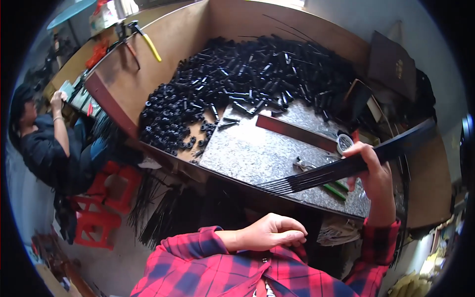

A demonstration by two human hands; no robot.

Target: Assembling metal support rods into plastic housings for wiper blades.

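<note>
My right hand (371, 171) is closed round a bundle of thin black rods (324, 177). The bundle slants over the worktop, with its fanned, lighter ends low at the left and its dark far end up at the right. In front of my chest is my left hand (269, 232), its fingers curled toward the thumb; the palm is hidden, and no held thing shows. Under the bundle lie pliers with green handles (335, 192), partly covered. Beside my right fingers stands a small round white container (344, 143) with small bits in it, at the end of a reddish-brown bar (294, 131).
A speckled grey board (232, 148) lies inside a wooden-walled bench (148, 59). Black tubular pieces (257, 69) are heaped behind it. Yellow-handled pincers (148, 44) hang on the left wall. Another person (47, 143) sits at left near red stools (99, 227). Black rods (163, 213) stand below the bench.
</note>
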